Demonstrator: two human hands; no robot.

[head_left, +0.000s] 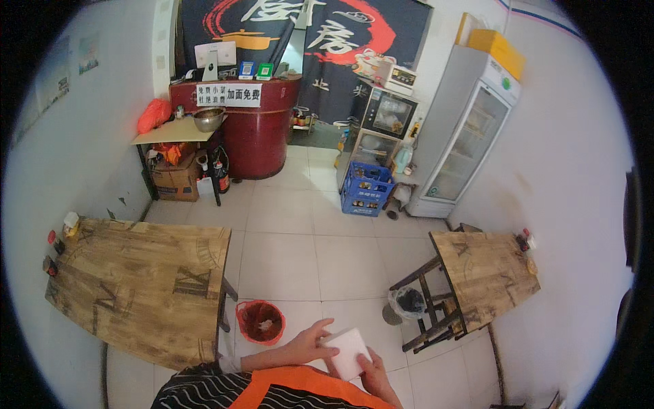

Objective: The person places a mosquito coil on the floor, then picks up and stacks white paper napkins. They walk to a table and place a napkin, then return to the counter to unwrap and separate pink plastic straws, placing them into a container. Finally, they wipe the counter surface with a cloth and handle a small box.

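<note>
A white rectangular block (347, 354), which looks like a stack of paper napkins, is between my two hands in front of the orange apron (301, 379). My right hand (377, 373) grips its lower right side, thumb on top, with some fingers hidden underneath. At the left edge, my left hand (312, 341) has its thumb against the block; the index finger stretches out past the top corner. On the floor left of my hands stands a red bucket (245, 332) with something whitish in it.
Wooden tables stand at left (148, 286) and right (485, 276), with bottles along their wall ends. A lined trash bin (392, 313) is beside the right table. Farther ahead are blue crates (365, 191), a glass-door refrigerator (462, 148), a dark red counter (255, 138) and a small side table (173, 131).
</note>
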